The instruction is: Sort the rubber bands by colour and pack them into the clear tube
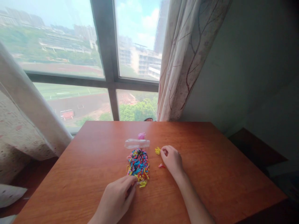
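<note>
A heap of small rubber bands (139, 163) in blue, pink, black and yellow lies on the table. My left hand (119, 194) is at the heap's near edge, thumb and fingertips closed together against the bands; whatever they pinch is too small to make out. Just right of those fingertips are a few loose yellow bands (143, 184). My right hand (172, 158) has its fingers curled into a pinch at the edge of a small yellow bunch of bands (157, 150). Below that bunch sits a little cluster of red and pink bands (161, 165), near the right hand but apart from it.
Behind the heap a clear plastic bottle-shaped container (137, 143) lies on its side. A pink object (141, 136) stands just beyond it. The brown wooden table (93, 149) reaches to a window flanked by patterned curtains (179, 62).
</note>
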`<state>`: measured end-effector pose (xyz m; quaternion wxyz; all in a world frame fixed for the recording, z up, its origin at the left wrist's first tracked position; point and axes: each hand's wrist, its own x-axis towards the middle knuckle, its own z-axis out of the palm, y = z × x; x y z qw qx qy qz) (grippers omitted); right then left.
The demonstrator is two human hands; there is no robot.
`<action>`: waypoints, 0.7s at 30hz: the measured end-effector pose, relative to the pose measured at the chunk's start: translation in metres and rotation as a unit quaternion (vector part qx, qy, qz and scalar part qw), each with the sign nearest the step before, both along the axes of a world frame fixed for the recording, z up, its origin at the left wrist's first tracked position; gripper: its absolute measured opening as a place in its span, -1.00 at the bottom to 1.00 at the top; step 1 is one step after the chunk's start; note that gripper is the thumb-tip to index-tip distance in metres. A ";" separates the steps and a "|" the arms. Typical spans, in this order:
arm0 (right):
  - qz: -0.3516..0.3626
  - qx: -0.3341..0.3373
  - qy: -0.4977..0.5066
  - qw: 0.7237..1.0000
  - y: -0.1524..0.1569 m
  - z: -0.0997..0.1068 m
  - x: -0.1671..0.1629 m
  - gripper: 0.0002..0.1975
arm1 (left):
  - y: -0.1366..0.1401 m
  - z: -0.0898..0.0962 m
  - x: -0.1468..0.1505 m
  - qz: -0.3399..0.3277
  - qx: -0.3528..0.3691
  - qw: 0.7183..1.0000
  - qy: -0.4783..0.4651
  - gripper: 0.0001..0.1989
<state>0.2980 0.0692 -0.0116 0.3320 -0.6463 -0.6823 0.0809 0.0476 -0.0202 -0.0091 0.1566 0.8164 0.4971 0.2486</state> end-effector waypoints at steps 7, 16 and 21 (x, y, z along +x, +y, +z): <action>0.006 -0.006 0.020 1.000 -0.003 -0.004 0.001 -0.81 | 0.000 0.001 0.001 -0.007 -0.006 1.000 0.013 -0.78; 0.095 -0.031 0.068 0.993 -0.052 0.001 -0.021 -0.85 | -0.001 0.005 0.002 -0.001 -0.003 1.000 0.021 -0.77; 0.111 -0.054 0.086 0.989 -0.080 -0.005 -0.037 -0.83 | -0.003 0.008 0.005 -0.022 -0.012 0.999 0.035 -0.77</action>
